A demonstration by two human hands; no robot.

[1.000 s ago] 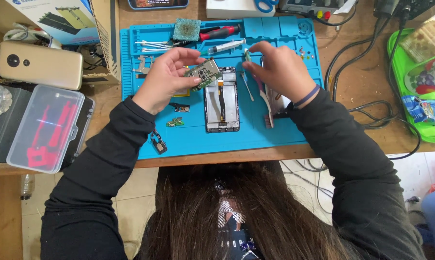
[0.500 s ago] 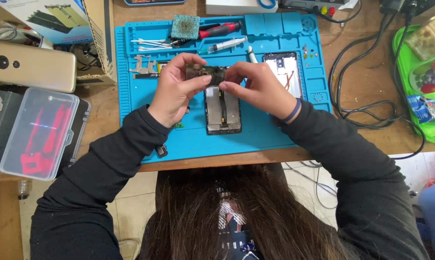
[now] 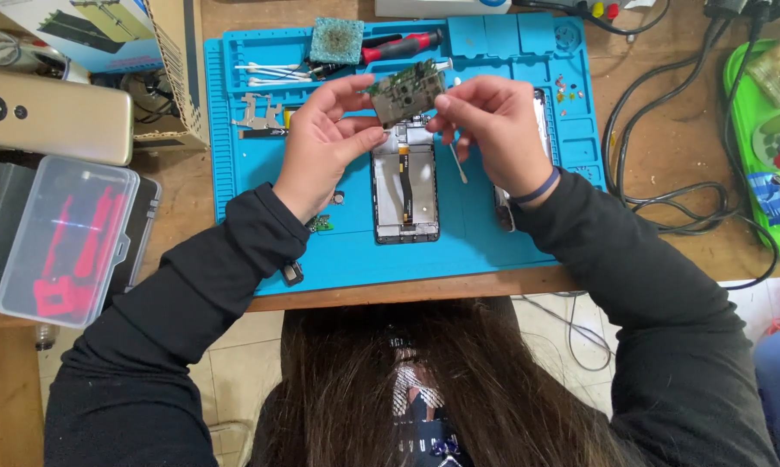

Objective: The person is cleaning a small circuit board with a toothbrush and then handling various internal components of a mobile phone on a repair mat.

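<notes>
Both hands hold a small green circuit board [image 3: 406,92] above the blue repair mat [image 3: 347,251]. My left hand [image 3: 321,143] pinches the board's left edge. My right hand [image 3: 489,130] pinches its right edge and also has a thin metal tool [image 3: 455,162] tucked under its fingers. Directly below the board lies an opened phone frame [image 3: 406,190], its inside facing up. A second phone part [image 3: 504,203] lies under my right wrist, mostly hidden.
A red-handled screwdriver [image 3: 400,45], cotton swabs [image 3: 273,73] and a green sponge pad [image 3: 336,40] lie along the mat's top. A gold phone [image 3: 53,115] and a clear plastic case [image 3: 66,238] sit left. Black cables [image 3: 675,190] and a green tray [image 3: 761,147] are right.
Both hands have come together on the circuit board and raised it above the phone frame. The board is tilted more upright than half a second ago.
</notes>
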